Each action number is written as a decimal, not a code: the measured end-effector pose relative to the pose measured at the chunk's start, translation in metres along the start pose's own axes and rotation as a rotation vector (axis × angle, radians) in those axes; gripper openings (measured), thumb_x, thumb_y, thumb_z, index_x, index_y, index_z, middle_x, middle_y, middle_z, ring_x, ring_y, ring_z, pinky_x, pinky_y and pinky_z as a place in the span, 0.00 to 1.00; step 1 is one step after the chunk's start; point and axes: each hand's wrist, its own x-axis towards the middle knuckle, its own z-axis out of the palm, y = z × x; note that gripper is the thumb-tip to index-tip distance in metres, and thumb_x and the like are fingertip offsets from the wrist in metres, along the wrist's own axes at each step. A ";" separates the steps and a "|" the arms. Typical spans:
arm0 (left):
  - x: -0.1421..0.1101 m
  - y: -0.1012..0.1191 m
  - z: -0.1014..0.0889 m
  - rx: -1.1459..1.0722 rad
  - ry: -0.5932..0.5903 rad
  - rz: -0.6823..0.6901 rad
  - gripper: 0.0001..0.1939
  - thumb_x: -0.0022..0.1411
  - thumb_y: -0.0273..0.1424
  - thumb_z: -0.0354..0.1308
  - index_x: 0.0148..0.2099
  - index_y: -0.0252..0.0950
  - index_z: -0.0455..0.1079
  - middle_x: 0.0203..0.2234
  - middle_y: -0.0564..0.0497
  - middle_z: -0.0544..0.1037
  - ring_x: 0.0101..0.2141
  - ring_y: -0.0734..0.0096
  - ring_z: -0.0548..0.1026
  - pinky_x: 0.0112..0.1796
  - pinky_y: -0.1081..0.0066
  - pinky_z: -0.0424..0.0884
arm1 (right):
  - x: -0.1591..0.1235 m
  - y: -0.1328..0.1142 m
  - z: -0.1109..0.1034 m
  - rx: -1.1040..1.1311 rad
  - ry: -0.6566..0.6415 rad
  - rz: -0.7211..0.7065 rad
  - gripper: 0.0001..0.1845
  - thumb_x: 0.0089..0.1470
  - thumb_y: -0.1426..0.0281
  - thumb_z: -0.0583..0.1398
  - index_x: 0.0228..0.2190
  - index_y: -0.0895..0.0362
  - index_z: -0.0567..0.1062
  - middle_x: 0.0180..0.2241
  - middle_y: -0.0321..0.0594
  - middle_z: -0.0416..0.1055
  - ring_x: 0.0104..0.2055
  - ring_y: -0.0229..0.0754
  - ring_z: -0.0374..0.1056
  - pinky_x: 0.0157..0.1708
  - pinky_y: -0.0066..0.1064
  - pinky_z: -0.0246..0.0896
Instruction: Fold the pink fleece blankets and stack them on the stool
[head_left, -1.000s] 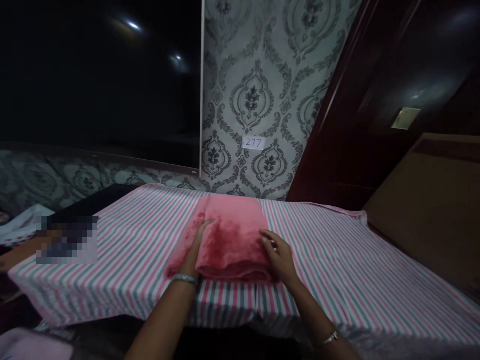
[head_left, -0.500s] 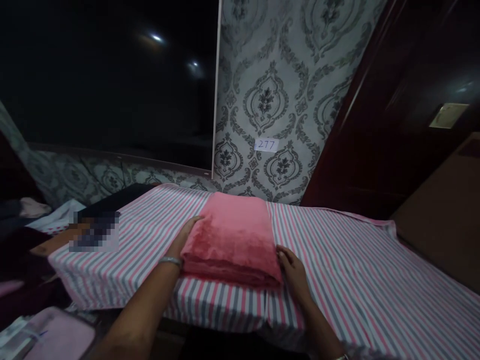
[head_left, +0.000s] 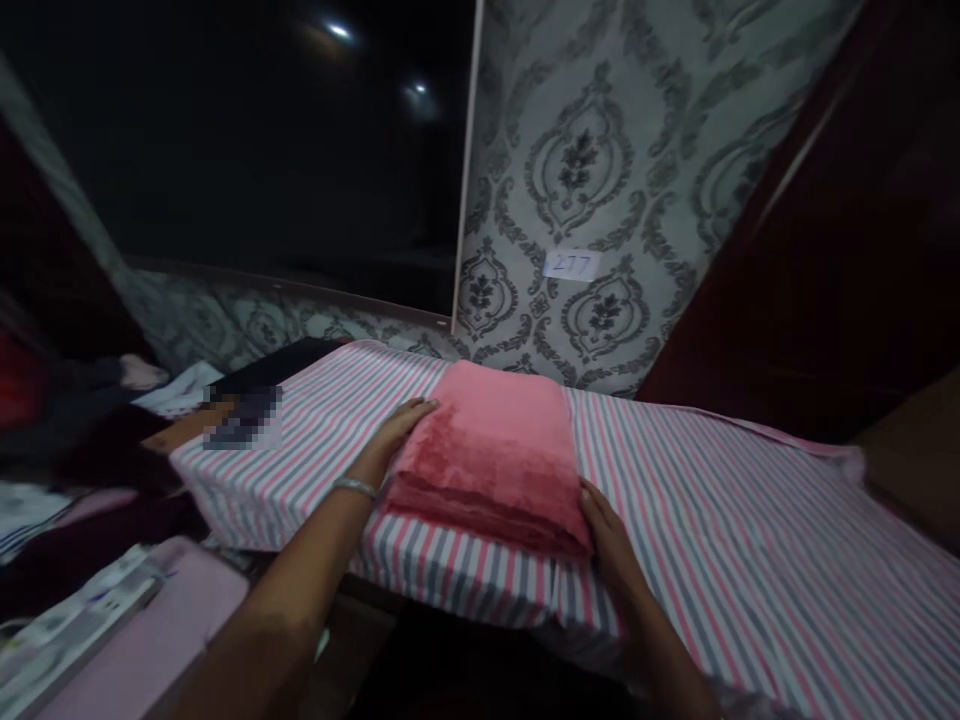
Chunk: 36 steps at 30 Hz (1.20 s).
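A folded pink towel (head_left: 495, 450) lies on a table covered with a pink, grey and white striped cloth (head_left: 712, 540). My left hand (head_left: 394, 432) rests flat along the towel's left side, fingers stretched out, a silver bangle on the wrist. My right hand (head_left: 609, 535) presses against the towel's near right corner with its fingers extended; the fingertips may be tucked under the fold.
A large dark screen (head_left: 247, 150) hangs on the patterned grey wallpaper (head_left: 585, 170), which bears a small label reading 277 (head_left: 571, 265). A dark wooden door (head_left: 840, 250) stands at the right. Clothes and a pink item (head_left: 150, 620) lie at the lower left.
The view has swung left. Both hands slid off the top of the towel to its sides, and the loose left flap now lies folded in, so the towel is a neat stack.
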 end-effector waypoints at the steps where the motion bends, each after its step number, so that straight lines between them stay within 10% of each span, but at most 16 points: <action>1: -0.003 0.000 0.001 0.059 0.001 -0.014 0.39 0.47 0.41 0.75 0.58 0.31 0.69 0.60 0.35 0.71 0.61 0.47 0.68 0.61 0.59 0.61 | 0.000 0.000 0.000 0.002 -0.003 0.033 0.44 0.45 0.38 0.62 0.55 0.54 0.75 0.59 0.47 0.71 0.63 0.58 0.63 0.64 0.49 0.58; 5: -0.008 0.003 0.009 0.142 -0.013 -0.044 0.43 0.45 0.45 0.75 0.60 0.33 0.69 0.61 0.39 0.70 0.61 0.48 0.68 0.61 0.60 0.62 | 0.010 0.001 0.002 -0.045 -0.007 0.133 0.47 0.42 0.41 0.66 0.59 0.52 0.72 0.61 0.45 0.68 0.64 0.59 0.62 0.61 0.48 0.62; 10: -0.003 -0.003 0.019 0.104 -0.110 -0.065 0.23 0.50 0.41 0.71 0.42 0.29 0.77 0.38 0.42 0.82 0.45 0.53 0.78 0.52 0.60 0.70 | 0.022 -0.013 0.013 -0.030 -0.105 0.213 0.44 0.38 0.47 0.69 0.56 0.52 0.73 0.57 0.45 0.73 0.60 0.61 0.66 0.56 0.48 0.69; 18: -0.005 0.014 0.040 -0.047 -0.066 0.057 0.07 0.50 0.32 0.66 0.30 0.34 0.74 0.20 0.52 0.74 0.33 0.61 0.75 0.43 0.62 0.71 | 0.052 -0.080 0.016 -0.108 -0.174 0.081 0.32 0.28 0.55 0.70 0.39 0.52 0.77 0.39 0.44 0.81 0.44 0.61 0.76 0.39 0.41 0.75; 23: -0.033 0.053 0.068 -0.226 0.030 0.237 0.18 0.49 0.32 0.66 0.43 0.35 0.73 0.33 0.47 0.79 0.37 0.60 0.76 0.43 0.63 0.72 | 0.099 -0.141 -0.006 -0.211 -0.133 -0.096 0.33 0.25 0.58 0.69 0.40 0.51 0.79 0.44 0.42 0.80 0.48 0.58 0.74 0.43 0.39 0.72; 27: -0.096 0.041 0.091 -0.538 0.032 0.317 0.38 0.47 0.35 0.71 0.59 0.40 0.63 0.50 0.44 0.77 0.47 0.59 0.76 0.49 0.62 0.72 | 0.141 -0.177 -0.026 -0.337 -0.052 -0.180 0.32 0.32 0.61 0.68 0.45 0.51 0.80 0.49 0.46 0.78 0.47 0.55 0.73 0.42 0.39 0.70; 31: -0.159 -0.026 0.087 -0.572 -0.125 0.044 0.45 0.45 0.32 0.73 0.63 0.45 0.57 0.54 0.42 0.73 0.41 0.58 0.78 0.39 0.60 0.75 | 0.162 -0.159 -0.034 -0.532 0.101 -0.198 0.25 0.40 0.63 0.61 0.43 0.55 0.79 0.43 0.52 0.79 0.46 0.58 0.74 0.50 0.48 0.65; 36: -0.174 -0.078 0.037 -0.526 -0.083 -0.260 0.37 0.46 0.27 0.69 0.58 0.38 0.61 0.33 0.50 0.76 0.33 0.65 0.79 0.43 0.63 0.73 | 0.124 -0.073 -0.034 -0.521 0.026 -0.155 0.22 0.39 0.53 0.59 0.35 0.49 0.78 0.42 0.50 0.79 0.47 0.64 0.74 0.50 0.51 0.66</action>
